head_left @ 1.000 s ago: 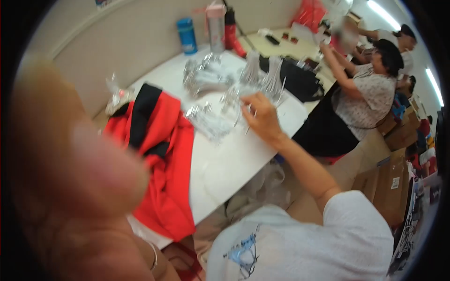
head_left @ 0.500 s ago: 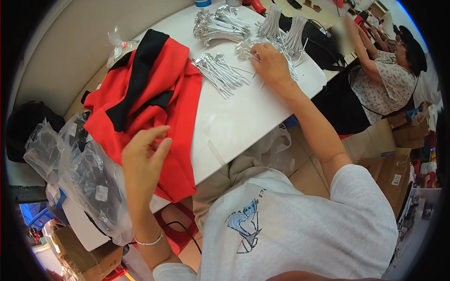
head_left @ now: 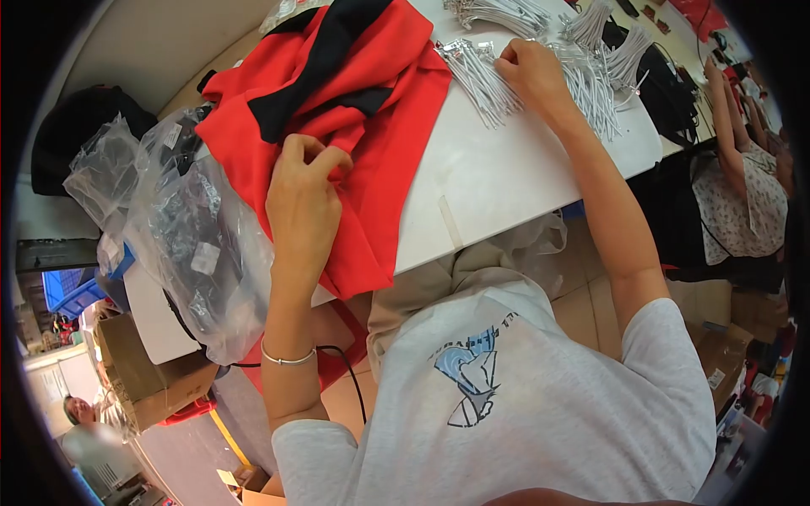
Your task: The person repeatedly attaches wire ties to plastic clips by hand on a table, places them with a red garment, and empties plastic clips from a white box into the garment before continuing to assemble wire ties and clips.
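A red cloth piece with black bands (head_left: 396,126), possibly a garment, lies rumpled on the white table (head_left: 472,177). My left hand (head_left: 305,198) is on its left part, fingers curled in and closed on a fold; the fingertips are partly hidden. At the far side, my right hand (head_left: 536,80) is closed with bent fingers between two bundles of thin white strings. The smaller bundle (head_left: 481,80), with clear or silvery ends, lies just left of it; another string bundle (head_left: 595,97) is at its right. Anything pinched in the right fingers is too small to make out.
Clear plastic bags (head_left: 198,244) hang over the table's left side beside a black cap-like item (head_left: 84,139). More white strings (head_left: 502,15) lie at the back. Cardboard boxes (head_left: 148,371) stand low left. Another person (head_left: 742,194) sits at the right.
My right hand has moved left from the right-hand string bundles toward the smaller one. My left hand has gone from open above the cloth to closed on it. The camera view has shifted.
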### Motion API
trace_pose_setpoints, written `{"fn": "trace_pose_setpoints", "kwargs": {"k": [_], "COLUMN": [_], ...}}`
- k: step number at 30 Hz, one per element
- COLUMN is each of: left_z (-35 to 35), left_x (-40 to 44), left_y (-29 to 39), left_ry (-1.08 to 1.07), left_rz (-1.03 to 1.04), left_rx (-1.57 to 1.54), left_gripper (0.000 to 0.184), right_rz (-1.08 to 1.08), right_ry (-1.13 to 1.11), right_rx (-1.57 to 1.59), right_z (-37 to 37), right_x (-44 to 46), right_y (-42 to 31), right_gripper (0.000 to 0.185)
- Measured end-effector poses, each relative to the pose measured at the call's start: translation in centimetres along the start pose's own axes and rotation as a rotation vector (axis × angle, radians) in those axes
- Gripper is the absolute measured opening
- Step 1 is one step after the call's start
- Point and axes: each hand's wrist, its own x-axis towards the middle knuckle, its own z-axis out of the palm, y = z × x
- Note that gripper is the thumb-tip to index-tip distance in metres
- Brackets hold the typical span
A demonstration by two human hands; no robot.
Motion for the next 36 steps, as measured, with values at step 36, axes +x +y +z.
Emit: {"fn": "trace_pose_setpoints", "kwargs": {"k": [36], "left_z": [4.7], "left_x": [4.3], "left_y": [3.6], "left_ry": [-0.104], "left_rz": [-0.399], "left_rx": [-1.097], "left_gripper": [0.017], "right_rz": [-0.067], "right_ry": [-0.335], "right_rx": [1.109], "right_z": [-1.4], "right_x": [-6.2], "right_y": [-8.5], "right_gripper": [0.012]}}
